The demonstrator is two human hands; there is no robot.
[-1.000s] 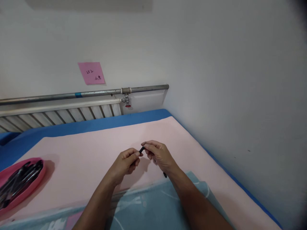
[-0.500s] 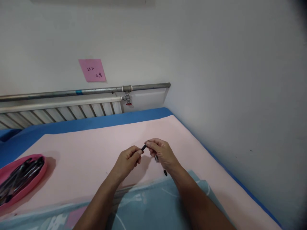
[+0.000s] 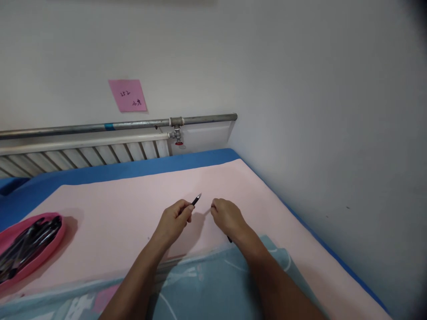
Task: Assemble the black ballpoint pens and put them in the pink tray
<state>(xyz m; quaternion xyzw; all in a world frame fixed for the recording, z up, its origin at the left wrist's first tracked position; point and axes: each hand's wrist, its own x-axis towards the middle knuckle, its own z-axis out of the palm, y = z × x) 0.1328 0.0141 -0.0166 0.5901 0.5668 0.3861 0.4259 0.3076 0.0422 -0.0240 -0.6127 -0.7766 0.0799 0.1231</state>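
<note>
My left hand [image 3: 175, 218] is closed around a black pen [image 3: 194, 201], whose silver pointed tip slants up and to the right, past the thumb and finger. To its right, my right hand [image 3: 227, 217] hangs palm down over the pink surface with its fingers curled together. A faint pale sliver shows by those fingertips, but what they grip is hidden. Below the right wrist, the black end [image 3: 229, 239] of a small object peeks out; the hand covers its other part. The hands are apart.
A pink basket [image 3: 56, 242] of black and clear pen parts stands at the left. Pink sheeting [image 3: 116, 213] covers a blue-edged table against the walls. Teal patterned cloth [image 3: 213, 284] lies along the near edge. Behind are a radiator [image 3: 83, 155] and a metal pipe [image 3: 140, 124].
My hands have drawn apart. The right hand has turned palm down and come away from the pen's end. A silver tip now shows on the pen in my left hand.
</note>
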